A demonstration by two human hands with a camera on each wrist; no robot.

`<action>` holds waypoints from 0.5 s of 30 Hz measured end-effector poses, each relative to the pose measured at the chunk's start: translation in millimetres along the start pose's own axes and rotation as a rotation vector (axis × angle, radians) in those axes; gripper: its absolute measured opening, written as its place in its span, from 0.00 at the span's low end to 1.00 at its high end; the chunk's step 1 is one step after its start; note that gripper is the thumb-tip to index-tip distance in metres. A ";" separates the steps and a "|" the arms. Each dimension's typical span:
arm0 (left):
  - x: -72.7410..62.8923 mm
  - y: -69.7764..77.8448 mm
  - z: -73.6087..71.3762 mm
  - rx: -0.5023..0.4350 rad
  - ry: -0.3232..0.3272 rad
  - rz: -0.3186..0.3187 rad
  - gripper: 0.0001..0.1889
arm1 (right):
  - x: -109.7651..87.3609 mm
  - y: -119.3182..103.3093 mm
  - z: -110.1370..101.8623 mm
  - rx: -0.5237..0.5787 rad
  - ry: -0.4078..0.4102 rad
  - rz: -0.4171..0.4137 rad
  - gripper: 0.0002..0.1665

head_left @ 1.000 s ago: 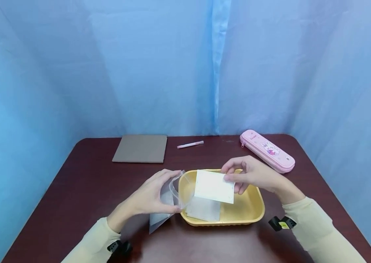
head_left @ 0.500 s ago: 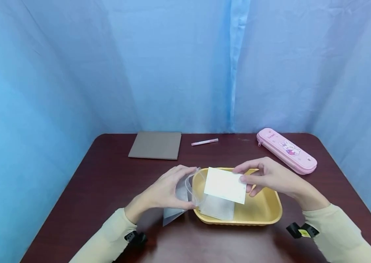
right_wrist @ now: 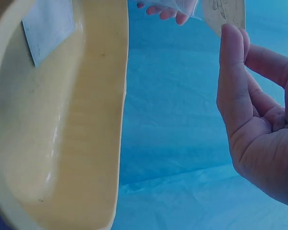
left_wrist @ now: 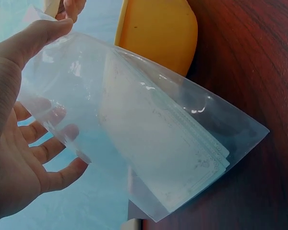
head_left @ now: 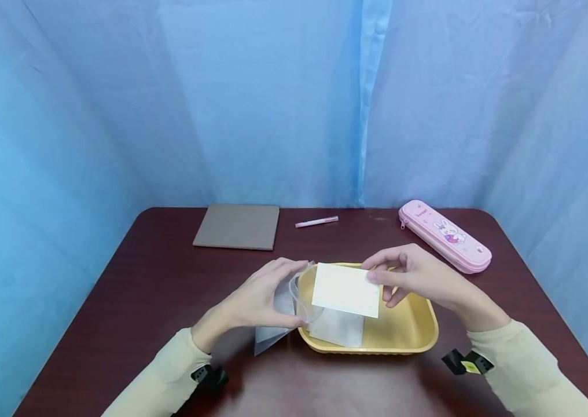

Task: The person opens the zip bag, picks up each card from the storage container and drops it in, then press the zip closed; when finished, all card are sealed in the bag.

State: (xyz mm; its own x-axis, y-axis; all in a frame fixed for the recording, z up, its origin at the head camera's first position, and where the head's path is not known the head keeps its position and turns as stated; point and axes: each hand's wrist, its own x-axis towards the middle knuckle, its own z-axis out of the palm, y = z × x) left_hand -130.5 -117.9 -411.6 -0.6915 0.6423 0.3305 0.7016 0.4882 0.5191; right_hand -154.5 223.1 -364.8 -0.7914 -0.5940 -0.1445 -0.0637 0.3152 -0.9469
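Observation:
My left hand point(head_left: 254, 298) holds a clear plastic bag point(left_wrist: 230, 120) by its mouth, thumb on one side and fingers spread on the other, beside the basket's left end. Inside the bag, several pale printed cards point(left_wrist: 153, 134) lie stacked toward the bottom. With thumb and fingertips my right hand point(head_left: 419, 275) pinches a white card point(head_left: 345, 291) by its right edge. This card is over the yellow plastic basket point(head_left: 403, 330), its left edge close to the bag's open mouth. More white cards point(head_left: 340, 329) lie in the basket's left part, partly covered by the held card.
On the dark wooden table point(head_left: 169, 272), a grey-brown flat board point(head_left: 238, 227) lies at the back left. A pink and white pen point(head_left: 317, 222) is to its right. The pink pencil case point(head_left: 445, 236) sits at the back right, behind my right hand. Blue curtains point(head_left: 263, 104) surround the table.
The head view has shifted. Relative to the basket, my right hand has brought the card slightly left, toward the bag's mouth. My left hand keeps its hold on the bag.

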 end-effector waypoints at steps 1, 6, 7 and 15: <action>0.3 0.2 0.6 -0.001 -0.003 -0.003 0.50 | 0.9 -0.4 0.8 -0.002 0.002 -0.001 0.20; 2.5 1.6 2.6 0.004 -0.010 -0.010 0.50 | 7.5 -4.6 5.4 -0.030 0.033 -0.012 0.18; 3.1 2.0 2.7 0.003 -0.008 -0.008 0.51 | 9.0 -5.9 6.4 -0.038 0.049 -0.021 0.17; 5.8 5.7 4.2 -0.004 -0.017 -0.023 0.51 | 16.0 -14.2 13.5 -0.052 0.099 -0.048 0.16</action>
State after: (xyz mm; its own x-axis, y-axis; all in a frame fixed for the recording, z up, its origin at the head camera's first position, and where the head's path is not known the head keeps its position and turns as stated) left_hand -129.8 -108.9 -410.0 -0.7046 0.6408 0.3046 0.6845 0.5008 0.5298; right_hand -158.1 199.2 -357.6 -0.8428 -0.5339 -0.0680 -0.1323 0.3280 -0.9354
